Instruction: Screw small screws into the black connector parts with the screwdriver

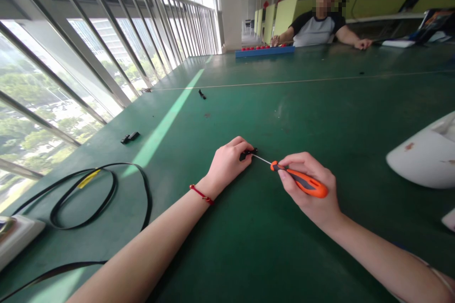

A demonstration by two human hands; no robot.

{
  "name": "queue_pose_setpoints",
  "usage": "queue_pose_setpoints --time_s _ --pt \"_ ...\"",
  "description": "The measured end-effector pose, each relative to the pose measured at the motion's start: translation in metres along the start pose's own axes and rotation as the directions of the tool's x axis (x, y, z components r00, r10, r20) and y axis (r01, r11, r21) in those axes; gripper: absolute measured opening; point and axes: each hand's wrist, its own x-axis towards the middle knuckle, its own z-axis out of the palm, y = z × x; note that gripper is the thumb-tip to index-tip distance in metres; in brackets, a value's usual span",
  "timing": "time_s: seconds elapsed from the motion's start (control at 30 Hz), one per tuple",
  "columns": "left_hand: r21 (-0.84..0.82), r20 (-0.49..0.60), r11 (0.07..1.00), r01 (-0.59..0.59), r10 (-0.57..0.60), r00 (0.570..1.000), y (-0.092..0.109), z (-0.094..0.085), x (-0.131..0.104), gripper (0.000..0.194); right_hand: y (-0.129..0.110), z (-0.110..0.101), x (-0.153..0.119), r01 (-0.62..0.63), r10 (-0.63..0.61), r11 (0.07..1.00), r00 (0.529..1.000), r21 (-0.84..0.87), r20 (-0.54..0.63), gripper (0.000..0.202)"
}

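My left hand [232, 158] is closed on a small black part [248, 154] close to the tabletop, its fingers covering much of it. My right hand [314, 189] grips a screwdriver [302, 182] with an orange and dark grey handle. The thin metal shaft points left, and its tip is at the black part; whether it sits in a screw is too small to tell. Two more black pieces lie on the green table [320, 118]: one piece [130, 138] to the left and a smaller piece [202, 94] farther back.
A black cable [149, 199] with a yellow label loops at the left, near a white box [21, 236]. A white object [423, 156] stands at the right. Across the table sits a person [316, 28] behind a blue rack [265, 52]. Metal railing [117, 33] runs along the left edge.
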Motion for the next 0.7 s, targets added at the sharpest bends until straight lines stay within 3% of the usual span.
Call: queue_pose_setpoints --time_s 0.17,0.33,0.5,0.63,0.7 --pt "-0.001 0.005 1.0 -0.003 0.003 1.0 -0.0002 -0.0002 -0.0003 0.016 0.0 0.0009 -0.0002 0.038 -0.032 0.998 0.992 0.045 -0.122 0.045" --pt "-0.004 0.001 1.0 -0.005 0.005 1.0 0.0 -0.0001 -0.0005 0.016 0.0012 -0.001 -0.0028 0.054 -0.057 0.993 0.998 -0.103 -0.027 0.014" --pt "-0.003 0.002 1.0 -0.002 0.002 1.0 0.0001 -0.0005 -0.0003 0.016 0.0014 -0.0007 -0.0031 0.059 -0.068 0.996 0.986 -0.061 -0.154 0.041" --pt "-0.016 0.01 1.0 -0.005 0.005 1.0 0.0002 -0.0008 -0.0006 0.016 -0.0001 -0.001 -0.0027 0.136 -0.142 0.976 0.99 -0.168 -0.023 0.017" --pt "-0.014 0.009 1.0 -0.005 0.005 1.0 0.0003 -0.0008 -0.0007 0.016 -0.0004 -0.0007 -0.0033 0.136 -0.144 0.977 0.989 -0.162 -0.035 0.019"
